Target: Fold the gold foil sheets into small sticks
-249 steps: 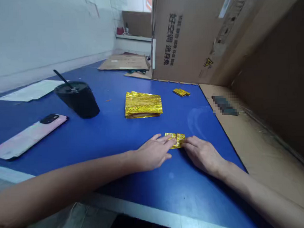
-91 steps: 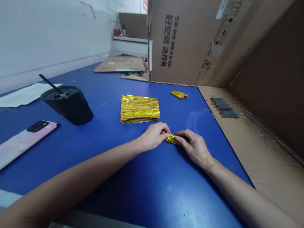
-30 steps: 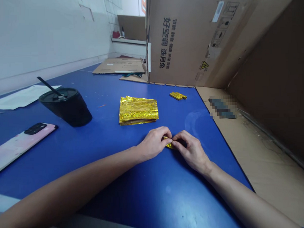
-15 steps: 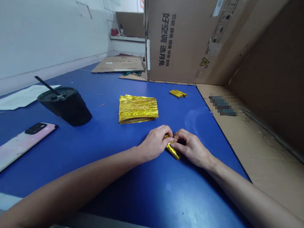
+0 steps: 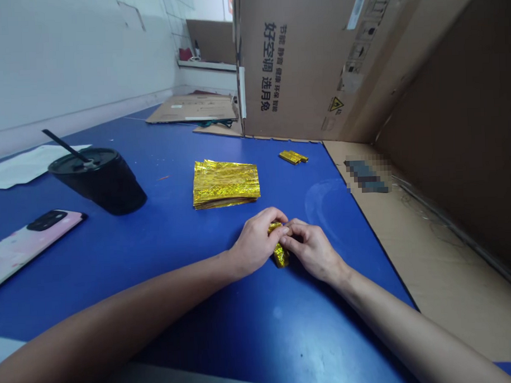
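A narrow folded strip of shiny gold foil paper (image 5: 281, 256) is pinched between my two hands, low over the blue table. My left hand (image 5: 257, 241) closes on its upper left part, thumb across the top. From the right, my right hand (image 5: 314, 246) grips its edge, with the thumb and fingertips meeting my left thumb. Part of the strip is hidden under the fingers. Beyond my hands lies a stack of flat gold foil sheets (image 5: 226, 182). Farther right rest a few small folded gold foil pieces (image 5: 293, 156).
On the left stand a black cup with a straw (image 5: 100, 180) and a pink-and-white phone (image 5: 35, 244). White paper (image 5: 24, 167) lies behind them. A large cardboard box (image 5: 301, 61) walls off the back and right of the blue table (image 5: 176, 216).
The foil strip has turned to lie more nearly upright in view, and my fingers have shifted slightly along it. The whole view has slid a little as the head moved.
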### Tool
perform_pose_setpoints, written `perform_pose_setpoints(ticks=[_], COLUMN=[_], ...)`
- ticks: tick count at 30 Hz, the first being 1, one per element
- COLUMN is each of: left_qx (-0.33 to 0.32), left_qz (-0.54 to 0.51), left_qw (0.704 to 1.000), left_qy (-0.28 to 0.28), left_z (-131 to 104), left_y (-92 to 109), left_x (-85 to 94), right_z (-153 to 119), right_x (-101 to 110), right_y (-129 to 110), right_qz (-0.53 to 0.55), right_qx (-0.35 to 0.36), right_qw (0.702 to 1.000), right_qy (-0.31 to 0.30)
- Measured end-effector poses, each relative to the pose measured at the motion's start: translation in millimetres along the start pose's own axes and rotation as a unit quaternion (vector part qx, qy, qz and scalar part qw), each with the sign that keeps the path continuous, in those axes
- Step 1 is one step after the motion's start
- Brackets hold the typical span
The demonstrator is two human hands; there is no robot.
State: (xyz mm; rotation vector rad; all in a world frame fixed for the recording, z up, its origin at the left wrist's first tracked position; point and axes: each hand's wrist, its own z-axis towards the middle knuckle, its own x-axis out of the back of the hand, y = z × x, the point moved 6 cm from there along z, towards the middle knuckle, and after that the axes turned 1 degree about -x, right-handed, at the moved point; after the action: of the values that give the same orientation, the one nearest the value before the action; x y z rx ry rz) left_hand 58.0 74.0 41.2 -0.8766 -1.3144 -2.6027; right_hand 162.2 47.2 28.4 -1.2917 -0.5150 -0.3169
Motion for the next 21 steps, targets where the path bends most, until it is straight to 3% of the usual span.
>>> perform_pose_setpoints(ticks=[5,12,18,21], left_qx=[0.014,0.036,0.061,0.079], left_qz=[-0.03,-0.077,-0.118,-0.145], left_qw=[0.999,0.996,0.991,0.986], left_qy=[0.018,0.014,0.015,0.008], left_z=[0.6,0.0,2.5,3.2], left_y=[-1.1,-7.4,-13.0,-14.5], left_x=[1.6,2.1,0.6,-0.8], right_z=[-1.8,-0.6,-2.0,-2.9], right_x=[-3.6,-9.3,-12.1,-12.0], right_y=[10.2,20.1,13.8,12.4], right_qz=[0.095,0.249,0.227,0.224], right_qx=[-0.062,-0.112,-0.143,-0.139], right_qw=[0.993,0.962,0.963,0.964], right_qy=[0.026,0.02,-0.036,-0.037])
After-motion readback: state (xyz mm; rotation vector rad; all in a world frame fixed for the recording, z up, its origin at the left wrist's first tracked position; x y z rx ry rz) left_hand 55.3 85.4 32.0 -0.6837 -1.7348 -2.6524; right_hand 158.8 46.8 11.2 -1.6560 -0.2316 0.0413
